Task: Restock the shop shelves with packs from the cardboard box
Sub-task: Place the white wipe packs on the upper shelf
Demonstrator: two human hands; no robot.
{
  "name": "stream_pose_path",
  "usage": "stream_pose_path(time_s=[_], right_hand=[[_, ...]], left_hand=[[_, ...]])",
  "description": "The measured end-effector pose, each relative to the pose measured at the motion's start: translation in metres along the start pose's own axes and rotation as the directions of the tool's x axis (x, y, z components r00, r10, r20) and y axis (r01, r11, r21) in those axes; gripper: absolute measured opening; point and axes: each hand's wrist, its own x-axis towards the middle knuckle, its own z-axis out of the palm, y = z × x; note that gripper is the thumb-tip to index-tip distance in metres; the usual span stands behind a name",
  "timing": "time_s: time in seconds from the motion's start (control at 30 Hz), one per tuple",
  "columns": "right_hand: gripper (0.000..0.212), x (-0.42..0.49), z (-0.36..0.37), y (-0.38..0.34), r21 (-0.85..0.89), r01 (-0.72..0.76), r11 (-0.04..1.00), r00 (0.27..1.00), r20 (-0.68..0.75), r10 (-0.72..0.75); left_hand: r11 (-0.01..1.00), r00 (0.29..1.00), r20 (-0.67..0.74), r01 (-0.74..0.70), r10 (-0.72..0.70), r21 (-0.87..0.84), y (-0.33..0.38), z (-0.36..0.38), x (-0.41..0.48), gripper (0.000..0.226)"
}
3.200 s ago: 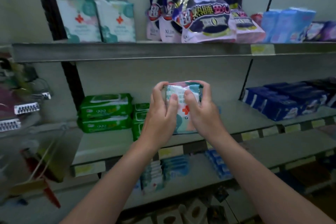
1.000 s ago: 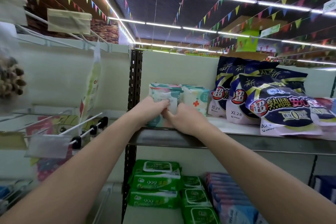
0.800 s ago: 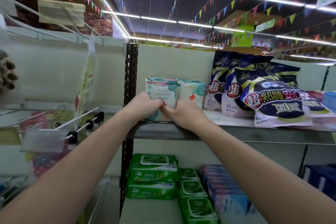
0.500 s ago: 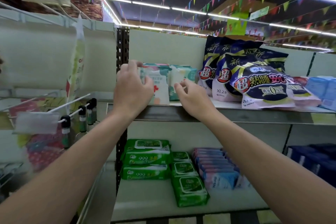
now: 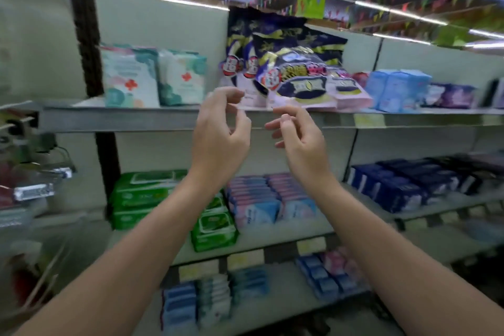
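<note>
1. At the left end of the top shelf [image 5: 122,118] a black perforated upright [image 5: 84,43] is seen. Dark blue and purple bags [image 5: 294,73] are piled near the shelf's middle, the front one tilted forward over the edge. Light blue packs [image 5: 395,88] are set further right.
2. On the middle shelf [image 5: 272,237], green wipe packs [image 5: 141,194] are stacked at the left, pink-and-blue packs [image 5: 259,199] are ranged beside them, and dark blue boxes [image 5: 395,188] are lined up at the right.
3. Both hands are held up in the air in front of the top shelf's front lip. The overhanging bag lies just above and behind the right hand [image 5: 297,133].
4. Two white-and-teal packs [image 5: 131,76] are stood upright, side by side and touching, at the left end of the top shelf, just beside the upright. They lie up and to the left of the left hand [image 5: 221,128], apart from it.
5. Nothing is held by either hand: the fingers of both are loosely curled, with the thumbs near the fingertips, and the two hands are kept near each other without touching.
6. The packs are soft, rectangular and pillow-like, each marked with a red cross. The bags are glossy and crinkled, and the shelf is of flat grey metal. Small print is blurred and cannot be read.
</note>
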Motion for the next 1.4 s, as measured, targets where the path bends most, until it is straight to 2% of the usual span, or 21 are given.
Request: stream_pose_path(time_s=[0.17,0.3,0.47,0.63,0.77,0.93,1.03,1.1,1.17,1.23,1.4], right_hand=[[0.023,-0.056,-0.092,0.032,-0.006,-0.081,0.997,0.995,-0.056,0.08],[0.023,-0.106,-0.156,0.066,0.001,-0.199,0.98,0.979,-0.039,0.199],[0.024,-0.174,-0.216,0.116,-0.003,-0.288,0.958,0.957,-0.05,0.287],[0.025,-0.245,-0.253,0.179,0.019,-0.452,0.892,0.888,-0.089,0.452],[0.025,-0.302,-0.26,0.239,-0.011,-0.562,0.827,0.823,-0.106,0.558],[0.024,-0.385,-0.254,0.335,-0.028,-0.636,0.771,0.767,-0.131,0.628],[0.024,-0.45,-0.244,0.402,-0.049,-0.672,0.739,0.733,-0.186,0.654],[0.024,-0.478,-0.242,0.432,-0.068,-0.691,0.719,0.714,-0.215,0.666],[0.022,-0.521,-0.237,0.474,-0.049,-0.705,0.707,0.698,-0.225,0.68],[0.019,-0.562,-0.233,0.51,-0.016,-0.724,0.689,0.676,-0.215,0.705],[0.025,-0.654,-0.224,0.602,-0.101,-0.73,0.676,0.683,-0.098,0.724]], left_hand=[[0.982,0.987,0.109,0.129,-0.115,-0.136,0.033,0.081,-0.078,0.021],[0.948,0.952,0.244,0.236,-0.182,-0.214,0.061,0.135,-0.15,0.019],[0.9,0.877,0.401,0.374,-0.265,-0.224,0.07,0.186,-0.24,0.02],[0.862,0.801,0.496,0.473,-0.335,-0.183,0.058,0.223,-0.328,0.02],[0.819,0.715,0.575,0.559,-0.398,-0.127,0.025,0.25,-0.393,0.018],[0.787,0.64,0.646,0.61,-0.416,-0.098,-0.038,0.288,-0.487,0.018],[0.73,0.542,0.687,0.683,-0.483,-0.026,-0.084,0.31,-0.567,0.013],[0.724,0.544,0.669,0.69,-0.506,-0.014,-0.104,0.318,-0.605,0.016],[0.697,0.497,0.696,0.717,-0.518,0.007,-0.132,0.326,-0.66,0.019],[0.665,0.425,0.735,0.745,-0.529,0.048,-0.162,0.331,-0.711,0.02],[0.643,0.242,0.838,0.749,-0.489,0.158,-0.236,0.339,-0.821,0.028]])
